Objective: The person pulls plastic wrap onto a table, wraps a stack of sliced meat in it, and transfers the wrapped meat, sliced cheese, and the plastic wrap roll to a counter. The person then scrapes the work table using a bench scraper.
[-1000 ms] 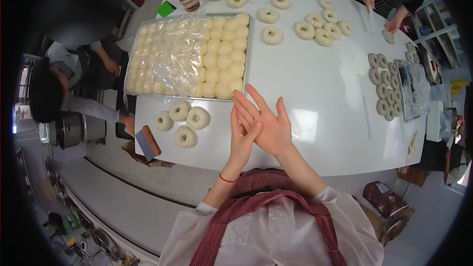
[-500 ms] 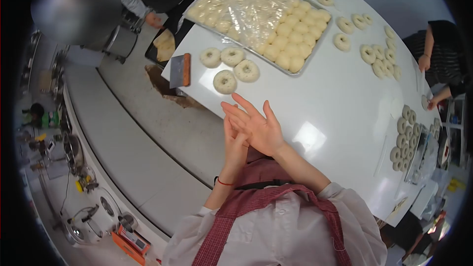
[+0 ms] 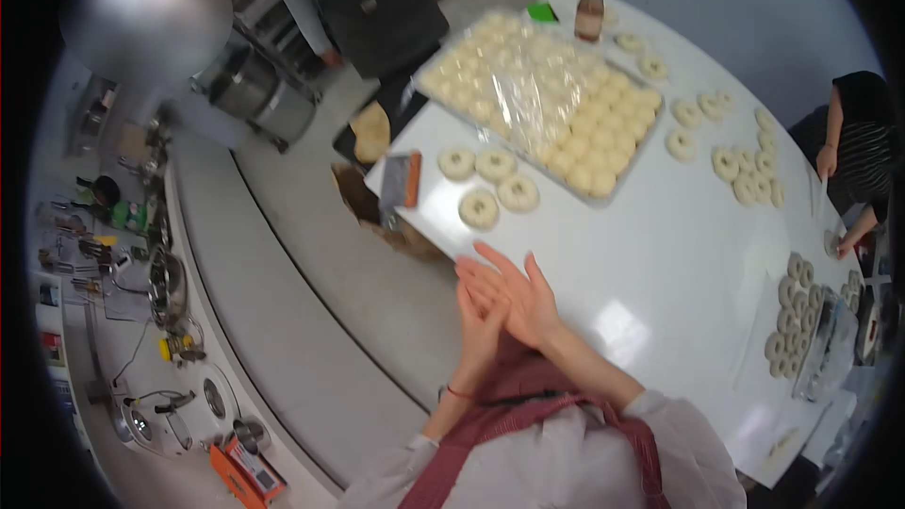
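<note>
My left hand, with a red cord at its wrist, rests against my right hand in front of my apron. The right palm faces up, its fingers stretched and its thumb apart. My left thumb lies near the edge of that palm; the other left fingers are straight but partly hidden. Neither hand shows anything held. Just beyond them on the white table lie several ring-shaped dough pieces. A dough scraper with a brown handle sits at the table's left corner.
A tray of dough balls, partly under plastic film, stands beyond the rings. Behind it is a jar. More dough rings lie at the right, near another person's hand. A person in a dark apron stands at the back left.
The view has tilted up, so the table and its contents sit lower and further right. My hands remain together in much the same pose. The person at the back left is more visible.
</note>
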`<state>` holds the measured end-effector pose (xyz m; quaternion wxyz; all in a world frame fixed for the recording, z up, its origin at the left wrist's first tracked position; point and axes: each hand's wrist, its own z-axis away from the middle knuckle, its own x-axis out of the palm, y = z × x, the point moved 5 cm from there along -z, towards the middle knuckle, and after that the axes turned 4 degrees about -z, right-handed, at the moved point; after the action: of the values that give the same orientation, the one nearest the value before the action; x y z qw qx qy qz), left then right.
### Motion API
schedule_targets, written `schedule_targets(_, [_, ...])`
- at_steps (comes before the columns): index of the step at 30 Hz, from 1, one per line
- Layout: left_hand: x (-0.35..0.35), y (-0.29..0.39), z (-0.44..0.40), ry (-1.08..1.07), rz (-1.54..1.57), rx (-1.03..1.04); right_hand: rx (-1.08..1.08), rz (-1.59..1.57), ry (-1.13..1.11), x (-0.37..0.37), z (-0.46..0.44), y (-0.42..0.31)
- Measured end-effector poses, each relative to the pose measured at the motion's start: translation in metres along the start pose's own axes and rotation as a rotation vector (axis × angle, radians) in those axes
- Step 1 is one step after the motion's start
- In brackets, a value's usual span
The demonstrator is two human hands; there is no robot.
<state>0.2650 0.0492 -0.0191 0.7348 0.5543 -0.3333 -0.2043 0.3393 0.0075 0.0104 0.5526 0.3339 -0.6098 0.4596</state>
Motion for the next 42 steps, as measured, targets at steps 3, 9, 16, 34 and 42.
schedule_targets(3, [0.005, -0.004, -0.008, 0.054, -0.130, 0.122, -0.115, 0.075, 0.195, -0.004, -0.006, 0.003])
schedule_targets(9, [0.011, -0.040, -0.026, 0.017, 0.065, -0.092, -0.227, 0.454, 0.149, -0.053, -0.010, 0.004])
schedule_targets(16, [0.035, -0.032, -0.024, -0.188, -0.016, -0.002, -0.347, 0.430, 0.495, 0.007, 0.000, -0.026])
schedule_targets(34, [0.051, -0.060, -0.048, -0.518, 0.201, -0.279, -0.293, -0.272, 0.422, -0.046, -0.009, -0.057])
schedule_targets(42, [0.014, -0.016, -0.064, -0.266, -0.326, 0.059, -0.947, 0.515, 0.656, -0.013, 0.015, -0.138])
